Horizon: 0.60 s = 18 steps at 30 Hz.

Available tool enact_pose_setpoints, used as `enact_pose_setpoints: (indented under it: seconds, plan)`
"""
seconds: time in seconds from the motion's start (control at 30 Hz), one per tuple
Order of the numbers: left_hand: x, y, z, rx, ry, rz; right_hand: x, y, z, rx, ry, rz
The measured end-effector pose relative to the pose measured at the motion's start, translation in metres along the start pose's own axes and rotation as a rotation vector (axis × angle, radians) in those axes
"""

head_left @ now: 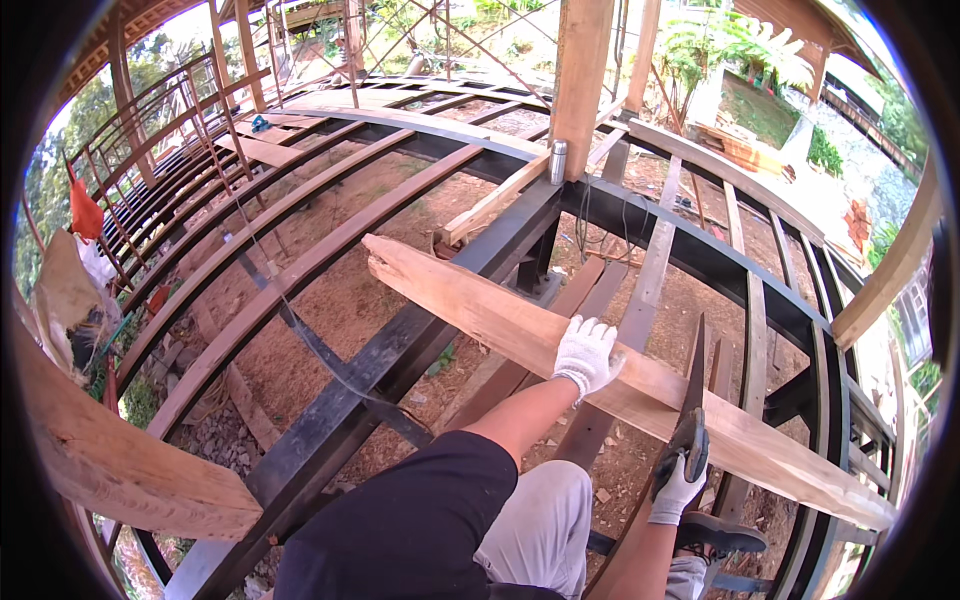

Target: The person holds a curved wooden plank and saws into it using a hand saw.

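A long, pale wooden plank [480, 308] lies slantwise across the beams in front of me. My left hand [588, 358], in a white knitted glove, grips the plank near its middle, its fingers at the far edge. In my right hand [680, 490], also gloved, is the dark handle of a handsaw [694, 385]. The saw's blade points up and away from me and crosses the plank to the right of my left hand. Whether its teeth touch the wood I cannot tell. My right fingers are wrapped round the handle and partly hidden.
A black steel beam [380, 365] runs diagonally on my left, with curved wood-topped joists [330, 262] beyond over bare soil. A wooden post [580, 90] rises ahead, a metal flask [558, 162] at its foot. Near left is a thick timber [140, 470]. My shoe [722, 533] is beneath the plank.
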<state>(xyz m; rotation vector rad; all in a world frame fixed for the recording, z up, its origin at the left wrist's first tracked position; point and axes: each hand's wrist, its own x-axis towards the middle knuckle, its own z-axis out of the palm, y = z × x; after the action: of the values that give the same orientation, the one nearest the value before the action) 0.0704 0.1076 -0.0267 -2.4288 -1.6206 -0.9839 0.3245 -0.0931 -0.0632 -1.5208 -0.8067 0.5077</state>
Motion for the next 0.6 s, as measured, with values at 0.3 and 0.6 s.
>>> enact_pose_setpoints:
  seconds: [0.3,0.6]
  plan:
    - [-0.003,-0.003,0.003,-0.019,0.103,0.021,0.008,0.025,-0.005,0.038,-0.021,-0.124]
    - [-0.002,-0.002,0.005,-0.012,0.099,0.023,-0.001,-0.004,0.0,0.04,-0.016,-0.021]
